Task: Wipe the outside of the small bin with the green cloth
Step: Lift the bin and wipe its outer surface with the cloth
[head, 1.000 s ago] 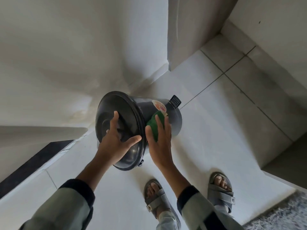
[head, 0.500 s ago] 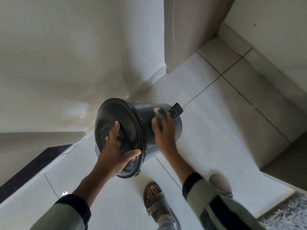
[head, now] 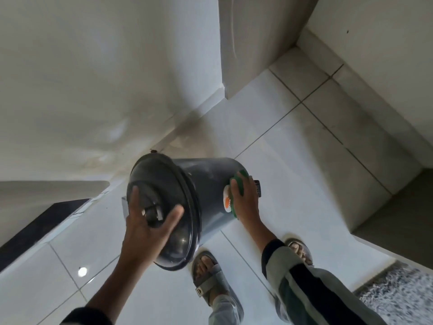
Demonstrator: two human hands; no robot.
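Glossy pale floor tiles point(head: 293, 160) back one small bin point(head: 206, 184), a round, tapered tub of smooth dark grey plastic, held tilted with its domed lid point(head: 178, 242) shut, hiding any contents. The left hand point(head: 145, 224) lies spread on the lid, and the right hand point(head: 247, 200) presses one green cloth point(head: 241, 178) flat against the bin's side beside a round sticker point(head: 227, 201). Two grey strapped sandals point(head: 210, 280) and one speckled rug point(head: 398, 294) lie below.

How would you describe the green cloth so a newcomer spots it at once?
Find the dark grey small bin, tilted over the white tiled floor, with the left hand spread on its lid. On the bin's side wall, the right hand presses the green cloth. It is the only green thing there, beside a white and orange sticker.
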